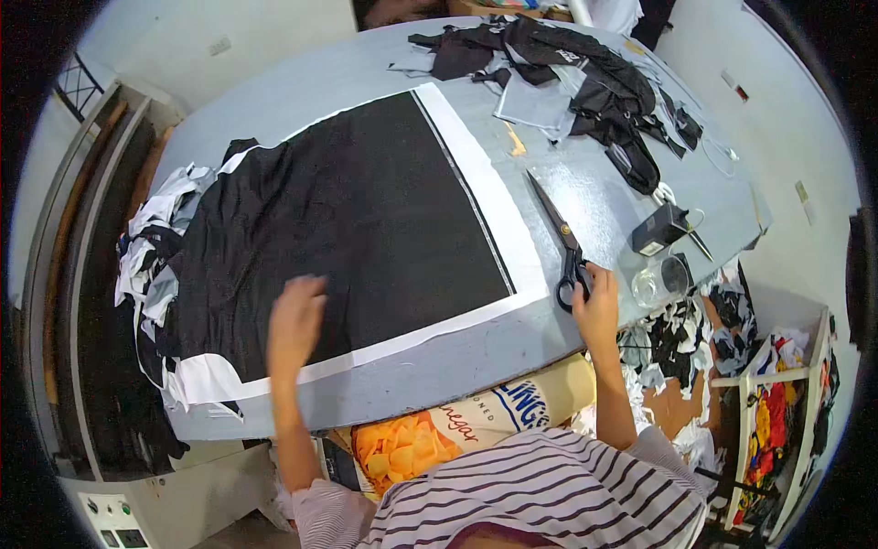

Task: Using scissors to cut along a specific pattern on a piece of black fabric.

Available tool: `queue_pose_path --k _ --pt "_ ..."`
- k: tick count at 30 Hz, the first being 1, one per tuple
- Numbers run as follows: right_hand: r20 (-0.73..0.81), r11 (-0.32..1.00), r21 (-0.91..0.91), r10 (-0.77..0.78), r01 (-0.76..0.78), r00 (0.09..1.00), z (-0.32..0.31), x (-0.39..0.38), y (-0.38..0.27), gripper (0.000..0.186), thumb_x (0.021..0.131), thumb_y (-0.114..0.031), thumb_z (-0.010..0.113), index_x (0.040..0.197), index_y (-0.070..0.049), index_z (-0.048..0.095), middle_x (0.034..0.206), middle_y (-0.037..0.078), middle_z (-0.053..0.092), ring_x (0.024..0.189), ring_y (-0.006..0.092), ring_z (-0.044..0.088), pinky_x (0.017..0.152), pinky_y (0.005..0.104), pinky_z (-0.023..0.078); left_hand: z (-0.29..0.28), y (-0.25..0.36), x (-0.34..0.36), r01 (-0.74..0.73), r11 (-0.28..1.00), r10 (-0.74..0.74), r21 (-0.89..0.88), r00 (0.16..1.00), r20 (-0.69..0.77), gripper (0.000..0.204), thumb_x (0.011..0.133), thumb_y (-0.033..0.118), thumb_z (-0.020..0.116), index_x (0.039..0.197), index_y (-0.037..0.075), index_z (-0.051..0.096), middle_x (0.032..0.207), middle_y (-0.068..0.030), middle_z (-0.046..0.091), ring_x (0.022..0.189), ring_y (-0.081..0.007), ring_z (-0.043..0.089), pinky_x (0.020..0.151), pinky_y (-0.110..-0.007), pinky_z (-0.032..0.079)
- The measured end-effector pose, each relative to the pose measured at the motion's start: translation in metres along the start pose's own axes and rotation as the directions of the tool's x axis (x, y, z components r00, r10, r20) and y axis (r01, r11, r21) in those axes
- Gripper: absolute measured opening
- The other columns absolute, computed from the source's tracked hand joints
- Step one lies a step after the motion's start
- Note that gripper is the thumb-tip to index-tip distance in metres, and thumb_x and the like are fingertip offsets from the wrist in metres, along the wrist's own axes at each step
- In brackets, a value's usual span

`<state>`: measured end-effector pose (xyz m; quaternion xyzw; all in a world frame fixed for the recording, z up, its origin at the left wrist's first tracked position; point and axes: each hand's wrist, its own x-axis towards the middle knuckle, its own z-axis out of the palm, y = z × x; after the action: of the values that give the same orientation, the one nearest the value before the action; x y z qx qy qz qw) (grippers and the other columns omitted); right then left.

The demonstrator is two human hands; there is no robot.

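A large black fabric sheet with a white border (366, 201) lies spread on the grey table (430, 352). Over its lower left part hovers or rests my left hand (297, 320), smeared by motion, so its fingers are unclear. My right hand (597, 297) is closed at the handles of black-handled scissors (569, 236), just right of the fabric's white edge. The scissors lie on the tabletop with their blades pointing away and slightly left. White, grey and black scraps (151, 247) are bunched at the fabric's left edge.
A pile of black and grey garment pieces (585, 73) covers the far right of the table. Near the right edge stand a black box (660, 229) and a clear glass (660, 282). Below are scrap heaps (681, 343) and a shelf of coloured cloth (782, 403).
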<state>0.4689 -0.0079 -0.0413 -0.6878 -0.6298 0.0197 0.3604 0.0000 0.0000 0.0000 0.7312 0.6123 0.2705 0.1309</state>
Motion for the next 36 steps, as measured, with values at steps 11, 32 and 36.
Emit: queue_pose_path --k 11,32,36 --pt "0.580 0.944 -0.318 0.123 0.085 0.805 -0.045 0.002 0.016 0.037 0.075 -0.023 0.068 0.094 0.004 0.052 0.070 0.015 0.060 0.061 0.0327 0.059 0.059 0.0398 0.049 0.156 0.098 0.086 -0.534 0.844 0.526 -0.036 0.814 0.248 0.050 0.090 0.040 0.050 0.130 0.010 0.048 0.142 -0.0125 0.035 0.135 -0.0287 0.026 0.110 -0.049 0.015" --pt "0.922 0.433 0.087 0.306 -0.897 0.237 -0.151 -0.161 -0.032 0.033 0.088 -0.031 0.060 0.102 -0.004 0.048 0.072 0.003 0.051 0.066 0.0115 0.055 0.056 0.0255 0.045 0.153 0.123 0.048 -0.534 0.825 0.554 -0.183 0.828 0.086 0.021 0.083 0.013 0.057 0.102 0.012 0.066 0.110 -0.0050 0.057 0.109 -0.0234 0.050 0.099 -0.043 0.034" --pt "0.967 0.482 -0.006 0.226 -0.876 0.118 -0.157 -0.140 -0.043 0.038 0.088 -0.042 0.057 0.097 -0.005 0.047 0.073 0.002 0.052 0.066 0.0107 0.055 0.058 0.0242 0.044 0.152 0.128 0.044 -0.510 0.834 0.535 -0.209 0.841 0.082 0.020 0.081 0.017 0.060 0.099 0.011 0.066 0.103 -0.0047 0.057 0.102 -0.0239 0.050 0.092 -0.039 0.037"
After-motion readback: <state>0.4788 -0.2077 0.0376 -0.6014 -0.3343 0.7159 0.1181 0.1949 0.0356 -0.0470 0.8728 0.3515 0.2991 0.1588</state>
